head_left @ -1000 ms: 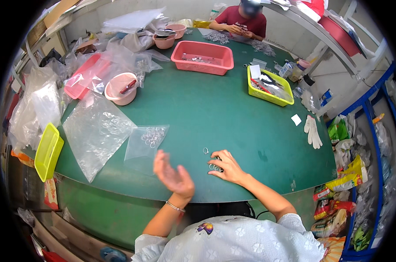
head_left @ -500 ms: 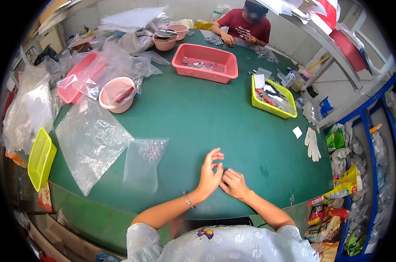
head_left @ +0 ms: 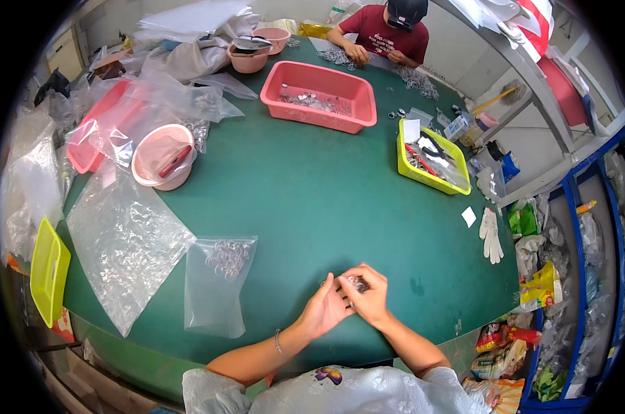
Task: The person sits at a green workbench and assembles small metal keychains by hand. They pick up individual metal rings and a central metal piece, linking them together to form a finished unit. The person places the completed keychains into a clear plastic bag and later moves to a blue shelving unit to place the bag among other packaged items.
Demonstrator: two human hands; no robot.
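Low over the near middle of the green table [head_left: 305, 200], my two hands meet. My left hand [head_left: 325, 310] is palm up and loosely opened, its fingertips partly hidden at the right hand. The fingers of my right hand [head_left: 371, 297] curl around a small cluster of shiny metal pieces [head_left: 358, 283], whose exact kind is too small to make out. To the left of my hands lies a clear plastic bag [head_left: 216, 300] with several small metal rings [head_left: 229, 258] in its upper part.
A large clear sheet bag [head_left: 126, 248] lies farther left, beside a pink bowl [head_left: 141, 162]. At the far middle stands a pink basket [head_left: 319, 117] holding metal pieces. A yellow-green basket [head_left: 433, 181] and a white glove [head_left: 490, 238] are right. Across the table a person [head_left: 381, 41] handles metal pieces.
My right hand has turned and lifted, showing the metal pieces in its fingers. My left hand has tilted palm up and lowered. The whole view has shifted slightly.
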